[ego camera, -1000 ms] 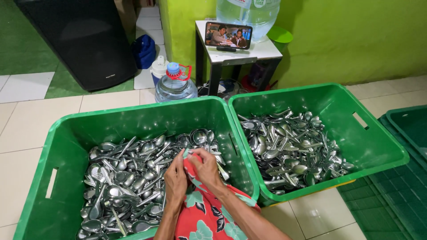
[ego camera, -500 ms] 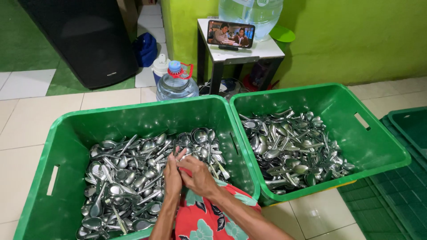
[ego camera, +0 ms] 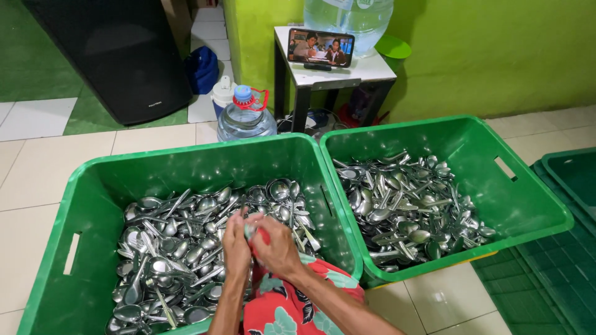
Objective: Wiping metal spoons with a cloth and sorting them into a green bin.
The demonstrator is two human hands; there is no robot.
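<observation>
Two hands are held close together over the left green crate (ego camera: 93, 186), which is full of metal spoons (ego camera: 180, 248). A red flowered cloth (ego camera: 282, 304) is gripped by both of them. The left hand (ego camera: 236, 245) is curled, with its fingers closed on the cloth's top end. The right hand (ego camera: 276, 248) is bent at the wrist and closed on the same bunched end, just beside the left one. Whether a spoon is inside the cloth cannot be seen. More spoons are piled in the right green crate (ego camera: 528, 205) next to it.
</observation>
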